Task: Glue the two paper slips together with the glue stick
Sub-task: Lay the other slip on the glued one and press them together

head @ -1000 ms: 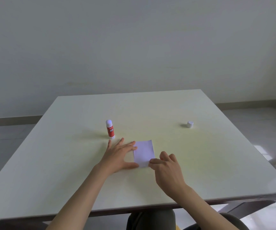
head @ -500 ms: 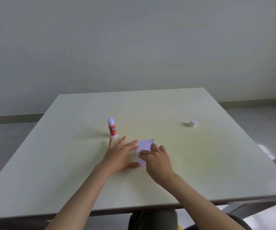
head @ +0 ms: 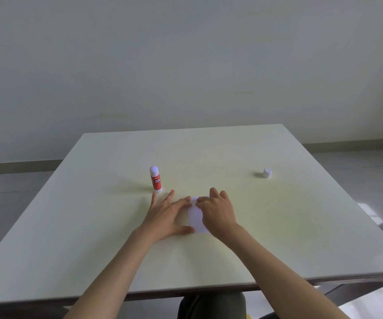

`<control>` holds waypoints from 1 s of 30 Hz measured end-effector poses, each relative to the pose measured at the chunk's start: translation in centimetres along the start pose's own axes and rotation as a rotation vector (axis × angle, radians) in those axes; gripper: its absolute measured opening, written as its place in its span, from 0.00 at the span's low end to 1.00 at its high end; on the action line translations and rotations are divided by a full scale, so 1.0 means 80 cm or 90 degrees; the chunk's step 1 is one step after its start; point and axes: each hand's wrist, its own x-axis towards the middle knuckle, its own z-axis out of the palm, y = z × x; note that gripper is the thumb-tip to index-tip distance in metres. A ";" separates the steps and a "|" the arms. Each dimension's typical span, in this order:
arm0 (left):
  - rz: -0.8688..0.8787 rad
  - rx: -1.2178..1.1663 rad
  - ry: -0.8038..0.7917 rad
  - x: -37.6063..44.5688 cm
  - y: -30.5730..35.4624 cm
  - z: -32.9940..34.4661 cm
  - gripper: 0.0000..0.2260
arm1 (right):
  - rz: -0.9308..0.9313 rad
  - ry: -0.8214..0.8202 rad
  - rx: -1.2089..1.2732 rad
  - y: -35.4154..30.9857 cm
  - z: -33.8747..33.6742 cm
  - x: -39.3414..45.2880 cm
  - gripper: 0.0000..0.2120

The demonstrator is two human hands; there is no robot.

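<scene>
A white paper slip (head: 195, 216) lies flat on the white table (head: 93, 226), and only one sheet can be told apart. My left hand (head: 166, 215) lies spread and flat on the table, its fingertips and thumb on the slip's left edge. My right hand (head: 218, 211) rests on the slip's right part, fingers pressing near its far edge and hiding much of it. The red glue stick (head: 155, 180) stands upright, uncapped, just beyond my left fingertips. Its white cap (head: 266, 173) sits far to the right.
The table's near edge (head: 186, 290) runs below my forearms, with a chair seat (head: 211, 305) under it. Grey floor and a plain wall lie beyond the far edge.
My right hand has slid from the slip's near right corner up to its far edge, covering more paper. My left hand has stayed pressed on the left edge.
</scene>
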 end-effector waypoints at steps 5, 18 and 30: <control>0.001 0.002 0.002 0.002 -0.004 0.004 0.39 | -0.085 0.023 -0.050 -0.027 -0.002 -0.033 0.09; -0.003 -0.109 0.011 -0.004 -0.006 0.014 0.39 | 0.041 0.065 -0.018 0.035 0.013 -0.050 0.21; 0.033 -0.174 0.029 -0.001 -0.007 0.019 0.39 | -0.036 0.138 -0.042 -0.008 0.008 -0.055 0.14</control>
